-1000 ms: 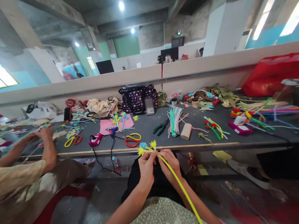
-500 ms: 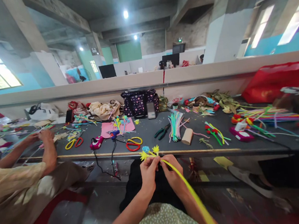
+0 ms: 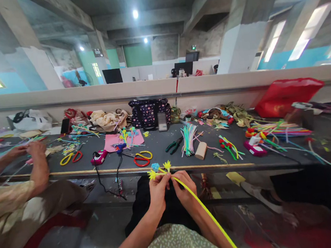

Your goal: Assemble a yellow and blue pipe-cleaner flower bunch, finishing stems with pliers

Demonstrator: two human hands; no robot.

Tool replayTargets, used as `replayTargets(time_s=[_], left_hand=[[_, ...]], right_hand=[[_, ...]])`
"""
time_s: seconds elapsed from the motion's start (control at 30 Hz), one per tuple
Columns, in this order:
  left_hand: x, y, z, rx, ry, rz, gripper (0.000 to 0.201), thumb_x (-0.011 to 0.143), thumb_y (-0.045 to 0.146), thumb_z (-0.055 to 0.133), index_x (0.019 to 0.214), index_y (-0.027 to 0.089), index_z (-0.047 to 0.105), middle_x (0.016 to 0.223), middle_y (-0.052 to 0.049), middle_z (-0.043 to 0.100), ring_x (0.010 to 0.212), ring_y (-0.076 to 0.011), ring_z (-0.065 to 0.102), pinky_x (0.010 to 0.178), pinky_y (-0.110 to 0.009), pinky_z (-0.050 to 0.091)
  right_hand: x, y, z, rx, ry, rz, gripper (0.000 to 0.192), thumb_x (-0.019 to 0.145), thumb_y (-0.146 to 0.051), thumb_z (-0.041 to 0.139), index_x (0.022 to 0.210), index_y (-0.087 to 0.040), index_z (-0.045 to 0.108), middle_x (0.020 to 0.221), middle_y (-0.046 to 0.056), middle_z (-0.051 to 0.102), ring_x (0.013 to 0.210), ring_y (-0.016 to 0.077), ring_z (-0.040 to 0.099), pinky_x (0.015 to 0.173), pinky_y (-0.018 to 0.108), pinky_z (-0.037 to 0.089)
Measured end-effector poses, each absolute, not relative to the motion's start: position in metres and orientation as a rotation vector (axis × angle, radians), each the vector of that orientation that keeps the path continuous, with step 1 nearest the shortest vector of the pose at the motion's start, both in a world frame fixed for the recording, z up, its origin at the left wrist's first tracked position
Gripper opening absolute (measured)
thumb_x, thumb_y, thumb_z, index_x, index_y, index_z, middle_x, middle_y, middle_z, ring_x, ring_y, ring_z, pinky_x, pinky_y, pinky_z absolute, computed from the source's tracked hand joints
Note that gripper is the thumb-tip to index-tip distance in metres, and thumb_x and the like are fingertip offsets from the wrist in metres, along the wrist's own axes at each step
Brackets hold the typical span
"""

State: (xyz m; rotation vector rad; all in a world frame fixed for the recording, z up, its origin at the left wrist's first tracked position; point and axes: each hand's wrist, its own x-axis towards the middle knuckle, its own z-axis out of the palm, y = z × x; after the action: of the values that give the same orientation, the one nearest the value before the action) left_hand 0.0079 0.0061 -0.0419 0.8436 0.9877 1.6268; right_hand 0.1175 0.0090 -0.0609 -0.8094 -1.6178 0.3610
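In front of the table's edge, over my lap, my left hand (image 3: 158, 188) pinches the stems of a small bunch of pipe-cleaner flowers. The bunch has a blue flower (image 3: 155, 167) and two yellow flowers (image 3: 167, 165) that stick up past my fingertips. Close against it, my right hand (image 3: 184, 187) is closed on a long yellow pipe cleaner (image 3: 207, 211). One end of this pipe cleaner meets the stems between both hands. From there it runs down over my right forearm to the bottom of the view. My fingers hide the exact join.
On the dark table (image 3: 165, 172) lie red-and-yellow scissors (image 3: 143, 158), pliers (image 3: 174, 145), a glue gun (image 3: 120, 148), pink paper (image 3: 108, 143), a pipe-cleaner bundle (image 3: 189, 141) and a beige cylinder (image 3: 201, 151). Behind stands a patterned bag (image 3: 149, 114). Co-workers sit left and right.
The whole scene has shifted somewhat to the left as my head turned. Both hands keep their hold close together, and the yellow pipe cleaner lies sharper and thinner. More of the right-hand co-worker shows.
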Motion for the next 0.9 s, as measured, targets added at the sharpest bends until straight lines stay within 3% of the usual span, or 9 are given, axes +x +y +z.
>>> replayTargets(time_s=[0.47,0.6,0.7,0.9], left_hand=[[0.008,0.008,-0.045,0.876,1.000,1.633,0.023,0.065,0.031,0.079,0.061,0.013,0.067,0.057,0.001,0.057,0.052,-0.0072,0.045,0.049,-0.020,0.035],[0.010,0.008,-0.046,0.873,0.990,1.656,0.020,0.066,0.030,0.078,0.066,0.013,0.067,0.062,0.000,0.060,0.056,-0.0085,0.049,0.052,-0.021,0.037],[0.008,0.007,-0.046,0.914,0.980,1.658,0.018,0.069,0.029,0.077,0.069,0.014,0.068,0.066,0.000,0.062,0.058,-0.0091,0.051,0.053,-0.021,0.039],[0.002,0.007,-0.042,1.002,0.936,1.620,0.017,0.069,0.028,0.077,0.068,0.014,0.067,0.070,-0.002,0.064,0.066,-0.0123,0.058,0.061,-0.023,0.046]], right_hand=[[0.119,0.011,-0.062,-0.893,-1.546,0.463,0.010,0.088,-0.022,0.058,0.086,-0.023,0.068,0.082,0.004,0.065,0.077,0.0196,0.061,0.072,0.033,0.051],[0.116,0.009,-0.062,-0.913,-1.385,0.723,0.009,0.086,-0.028,0.062,0.083,-0.021,0.067,0.080,0.003,0.065,0.065,0.0162,0.060,0.063,0.029,0.050],[0.111,0.008,-0.062,-0.881,-1.185,1.024,0.010,0.082,-0.030,0.067,0.084,-0.020,0.068,0.064,-0.001,0.062,0.051,0.0118,0.053,0.047,0.023,0.042],[0.106,0.010,-0.062,-0.673,-0.767,1.611,0.015,0.069,-0.025,0.078,0.074,-0.016,0.067,0.060,-0.003,0.059,0.045,0.0050,0.044,0.042,0.017,0.032]])
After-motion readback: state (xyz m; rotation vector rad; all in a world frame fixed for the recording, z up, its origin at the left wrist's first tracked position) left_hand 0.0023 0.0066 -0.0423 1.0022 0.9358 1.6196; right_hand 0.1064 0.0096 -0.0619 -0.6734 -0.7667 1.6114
